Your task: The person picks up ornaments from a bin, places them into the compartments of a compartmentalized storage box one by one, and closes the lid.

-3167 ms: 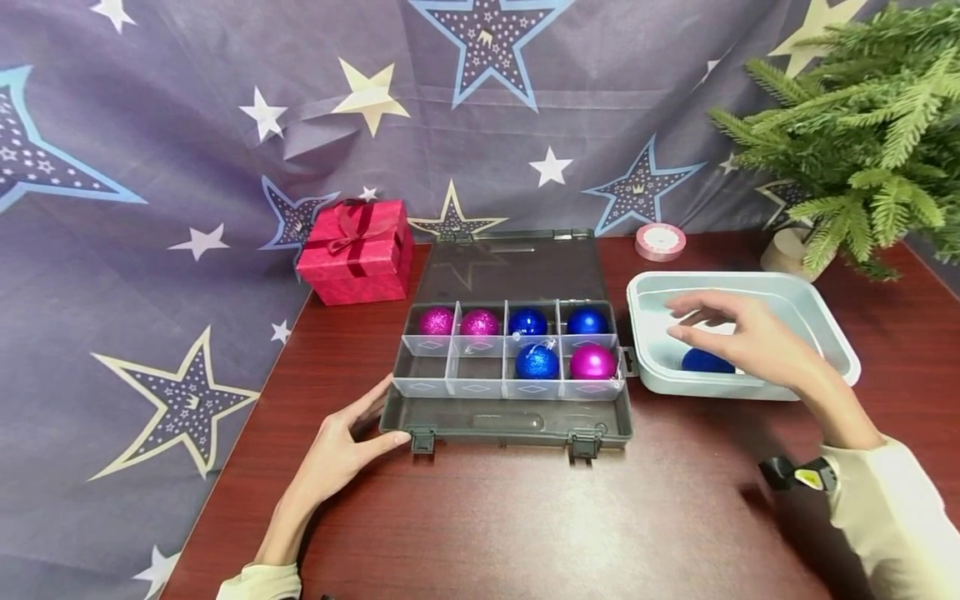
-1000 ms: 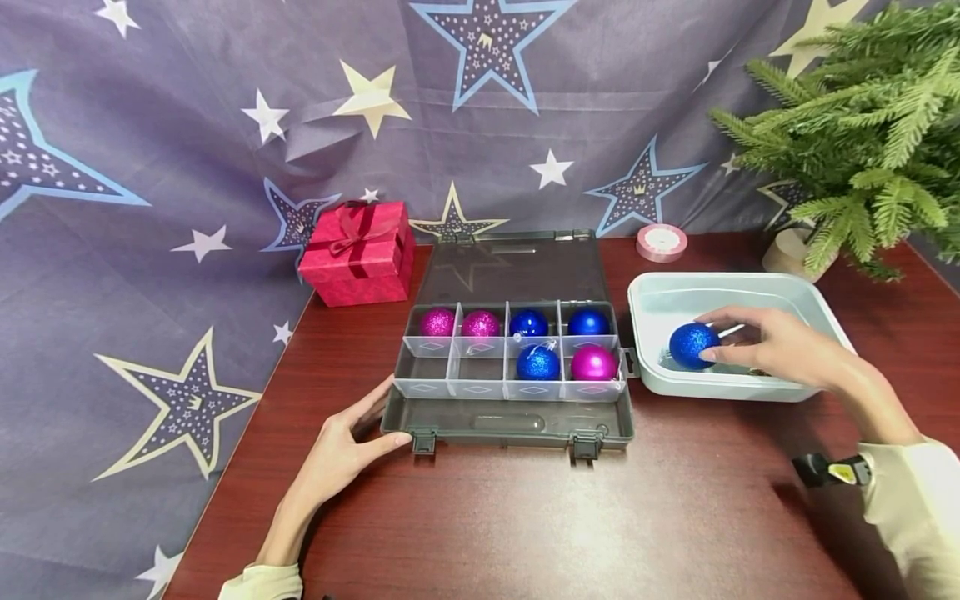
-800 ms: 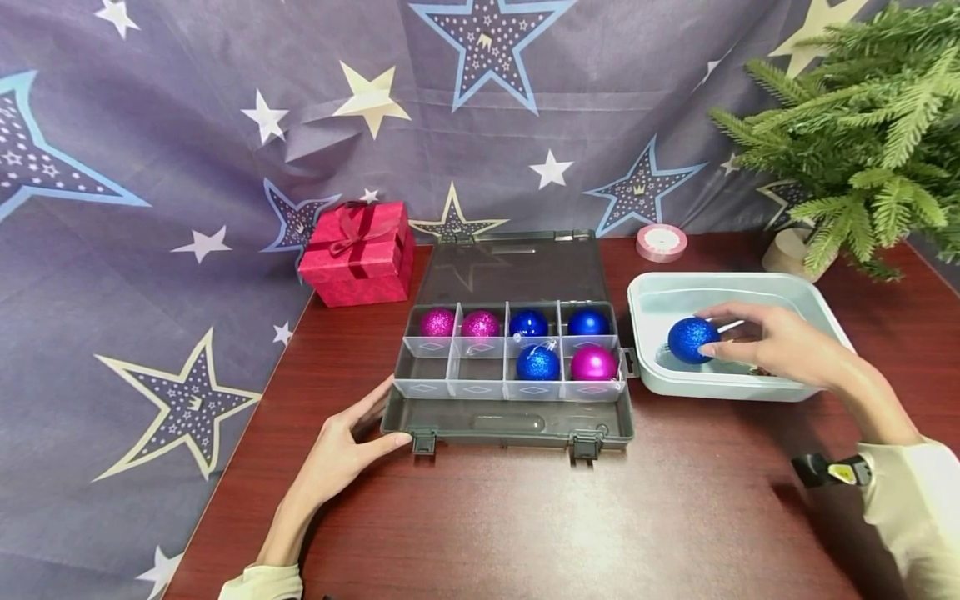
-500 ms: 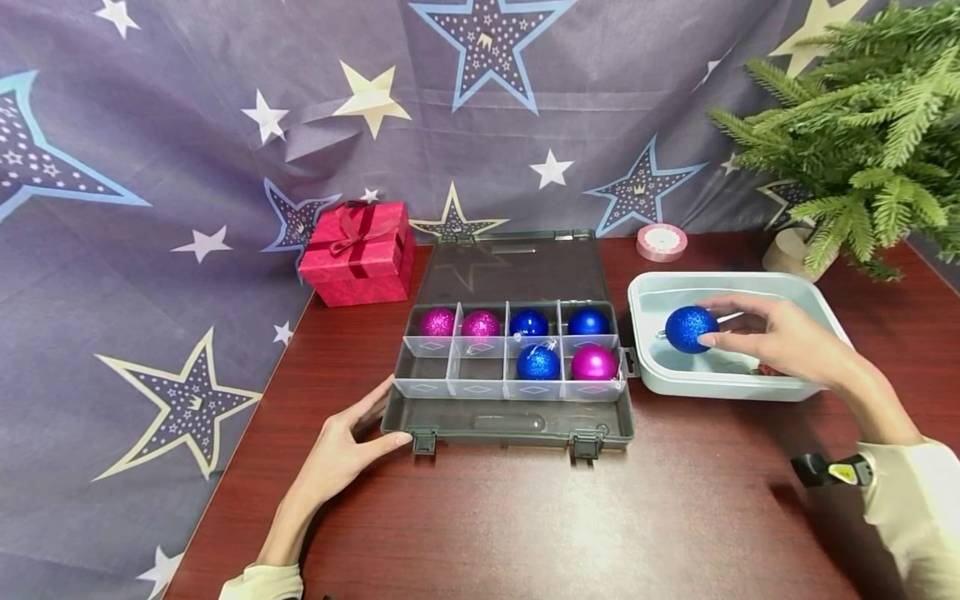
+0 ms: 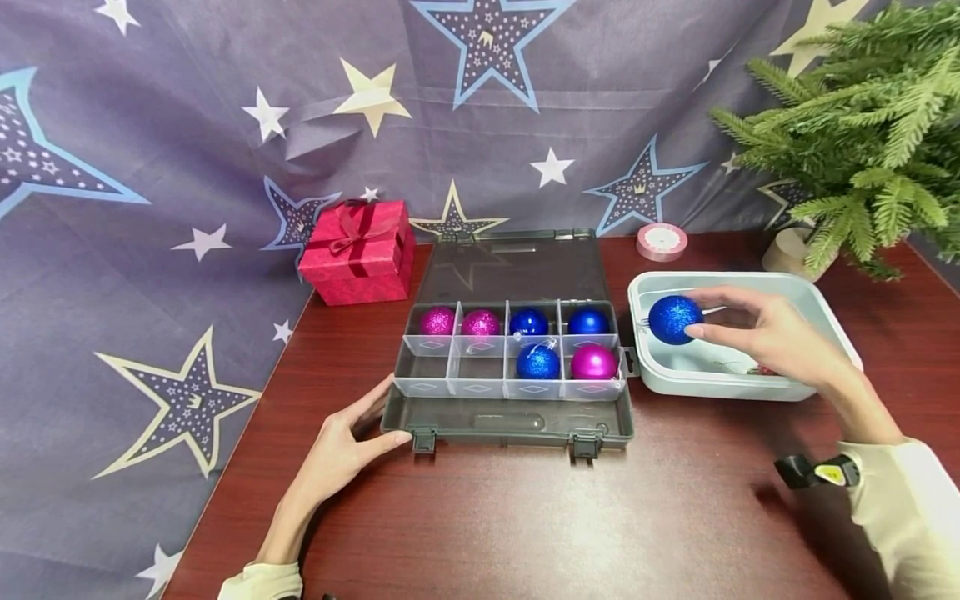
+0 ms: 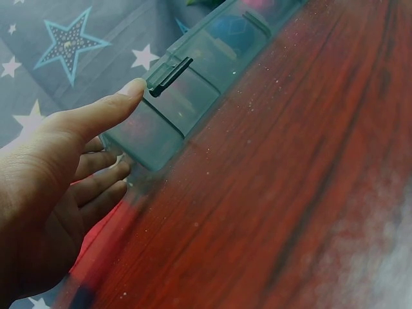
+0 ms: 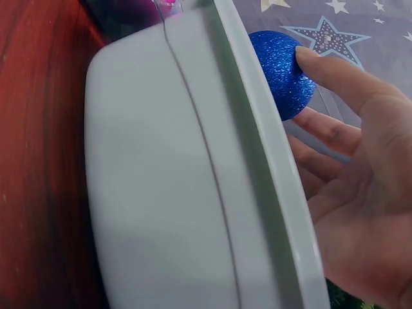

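Observation:
My right hand [image 5: 791, 333] pinches a glittery blue Christmas ball [image 5: 676, 320] between thumb and fingers, above the left part of a pale plastic tub [image 5: 720, 388]. The ball's clear cap points left; in the right wrist view the ball [image 7: 283, 74] shows beyond the tub's rim. My left hand [image 5: 337, 446] rests at the near left corner of an open grey divided box [image 5: 450, 417], thumb on the front edge and fingers along the side. Pink and blue balls sit in several compartments; the two front left ones [image 5: 426, 367] hold none.
A small red item [image 5: 763, 369] lies in the tub, partly hidden. Behind the tub are a pink ribbon roll [image 5: 662, 242] and an artificial fir tree [image 5: 862, 142]. A red gift box [image 5: 358, 254] stands back left. A starry cloth [image 5: 480, 150] hangs behind the table.
My right hand, reaching into the tub earlier, has taken the glittery blue ball, raised it and moved it left towards the tub's left rim. My left hand has stayed at the box corner.

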The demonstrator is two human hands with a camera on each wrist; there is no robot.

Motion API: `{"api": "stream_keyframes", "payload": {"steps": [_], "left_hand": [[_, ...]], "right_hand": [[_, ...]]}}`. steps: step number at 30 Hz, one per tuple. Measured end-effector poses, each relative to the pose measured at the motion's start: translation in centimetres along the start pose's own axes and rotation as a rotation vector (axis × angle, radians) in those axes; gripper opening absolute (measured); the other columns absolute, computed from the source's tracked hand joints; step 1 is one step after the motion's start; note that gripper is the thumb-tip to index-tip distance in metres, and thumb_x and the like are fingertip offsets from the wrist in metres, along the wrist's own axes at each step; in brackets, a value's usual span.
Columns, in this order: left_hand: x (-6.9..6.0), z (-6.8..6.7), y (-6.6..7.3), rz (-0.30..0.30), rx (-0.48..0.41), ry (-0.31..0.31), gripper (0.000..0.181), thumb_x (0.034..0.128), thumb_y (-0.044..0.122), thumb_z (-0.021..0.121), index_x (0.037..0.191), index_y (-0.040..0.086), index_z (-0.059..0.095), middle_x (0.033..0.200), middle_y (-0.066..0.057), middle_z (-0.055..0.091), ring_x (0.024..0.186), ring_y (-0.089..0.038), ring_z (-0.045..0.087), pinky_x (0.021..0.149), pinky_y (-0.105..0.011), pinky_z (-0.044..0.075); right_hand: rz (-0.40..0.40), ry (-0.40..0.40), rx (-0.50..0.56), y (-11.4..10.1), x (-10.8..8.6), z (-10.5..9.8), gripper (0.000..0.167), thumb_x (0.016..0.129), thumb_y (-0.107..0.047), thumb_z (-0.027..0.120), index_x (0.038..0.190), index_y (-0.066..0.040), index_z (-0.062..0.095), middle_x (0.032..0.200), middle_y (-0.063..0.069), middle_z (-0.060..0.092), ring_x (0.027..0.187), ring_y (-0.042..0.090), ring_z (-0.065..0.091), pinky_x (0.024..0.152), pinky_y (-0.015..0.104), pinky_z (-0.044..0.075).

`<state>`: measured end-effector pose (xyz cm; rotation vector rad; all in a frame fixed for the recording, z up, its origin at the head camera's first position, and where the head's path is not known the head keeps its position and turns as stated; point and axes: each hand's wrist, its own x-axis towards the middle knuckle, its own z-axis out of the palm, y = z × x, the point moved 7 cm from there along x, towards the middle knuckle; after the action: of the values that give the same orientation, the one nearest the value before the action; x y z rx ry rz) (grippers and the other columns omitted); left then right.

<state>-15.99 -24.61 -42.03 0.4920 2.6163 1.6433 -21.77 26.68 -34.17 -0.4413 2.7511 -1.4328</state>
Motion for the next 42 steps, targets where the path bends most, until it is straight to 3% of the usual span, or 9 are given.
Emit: {"api": "stream_keyframes", "payload": {"steps": [3,4,8,10,12,20,27,32,42], "left_hand": [[0.0,0.0,-0.1,-0.003,-0.001,-0.002,0.079,0.0862,0.014,0.087,0.156,0.011,0.049,0.139,-0.006,0.064,0.128,-0.024,0.060,0.105,-0.019,0.044],[0.0,0.0,-0.1,-0.004,-0.002,-0.002,0.079,0.0863,0.014,0.087,0.156,0.011,0.049,0.139,-0.006,0.064,0.128,-0.024,0.060,0.105,-0.019,0.044],[0.0,0.0,-0.1,-0.003,0.002,-0.001,0.079,0.0861,0.014,0.087,0.155,0.012,0.049,0.139,-0.006,0.064,0.129,-0.024,0.060,0.105,-0.019,0.044],[0.0,0.0,-0.1,-0.001,0.003,-0.001,0.079,0.0861,0.014,0.087,0.155,0.012,0.049,0.139,-0.006,0.064,0.129,-0.024,0.060,0.105,-0.019,0.044],[0.0,0.0,-0.1,0.000,0.002,0.000,0.079,0.0860,0.014,0.087,0.155,0.011,0.049,0.139,-0.007,0.064,0.129,-0.024,0.060,0.105,-0.019,0.044],[0.0,0.0,0.0,-0.004,-0.006,-0.003,0.079,0.0863,0.014,0.087,0.156,0.010,0.048,0.139,-0.007,0.064,0.128,-0.024,0.060,0.105,-0.019,0.044],[-0.1,-0.1,0.0,-0.009,0.000,0.001,0.079,0.0861,0.015,0.087,0.156,0.013,0.049,0.138,-0.006,0.065,0.128,-0.024,0.061,0.105,-0.019,0.044],[-0.1,-0.1,0.0,-0.014,0.005,0.002,0.079,0.0862,0.016,0.087,0.156,0.014,0.049,0.138,-0.006,0.065,0.128,-0.023,0.060,0.105,-0.018,0.044],[0.0,-0.1,0.1,-0.013,0.007,0.000,0.079,0.0862,0.015,0.087,0.156,0.014,0.049,0.139,-0.007,0.064,0.129,-0.024,0.060,0.104,-0.017,0.043]], "right_hand": [[0.023,-0.006,0.013,-0.2,0.2,0.4,0.040,0.099,-0.020,0.074,0.138,-0.020,0.066,0.113,-0.005,0.075,0.068,0.015,0.067,0.032,0.037,0.037],[0.021,-0.008,0.018,-0.4,0.3,0.5,0.040,0.099,-0.020,0.074,0.138,-0.019,0.066,0.113,-0.005,0.075,0.070,0.014,0.068,0.034,0.036,0.039],[-0.039,-0.013,0.031,-1.1,0.9,1.0,0.042,0.098,-0.015,0.074,0.139,-0.012,0.064,0.120,-0.009,0.072,0.101,0.002,0.069,0.058,0.022,0.053],[-0.069,-0.022,0.038,-1.6,1.1,1.3,0.044,0.098,-0.014,0.074,0.140,-0.009,0.063,0.123,-0.010,0.070,0.105,0.000,0.067,0.074,0.018,0.055],[-0.088,-0.034,0.055,-2.0,1.4,1.7,0.044,0.098,-0.012,0.074,0.140,-0.007,0.063,0.126,-0.009,0.068,0.106,0.000,0.067,0.080,0.017,0.054],[-0.113,-0.046,0.064,-3.3,2.6,3.4,0.042,0.096,-0.010,0.075,0.137,-0.011,0.066,0.127,0.007,0.069,0.107,0.006,0.067,0.082,0.018,0.053],[-0.168,-0.099,0.100,-4.4,4.0,5.4,0.041,0.097,-0.012,0.075,0.136,-0.007,0.066,0.126,0.009,0.068,0.111,0.016,0.065,0.090,0.018,0.052],[-0.150,-0.147,0.104,-5.1,4.8,7.0,0.044,0.097,-0.017,0.076,0.138,-0.007,0.064,0.124,0.011,0.068,0.109,0.024,0.066,0.089,0.021,0.053],[-0.197,-0.220,0.170,-6.7,6.4,10.3,0.043,0.095,-0.013,0.078,0.135,-0.006,0.065,0.114,0.011,0.071,0.099,0.024,0.070,0.086,0.026,0.057]]}}
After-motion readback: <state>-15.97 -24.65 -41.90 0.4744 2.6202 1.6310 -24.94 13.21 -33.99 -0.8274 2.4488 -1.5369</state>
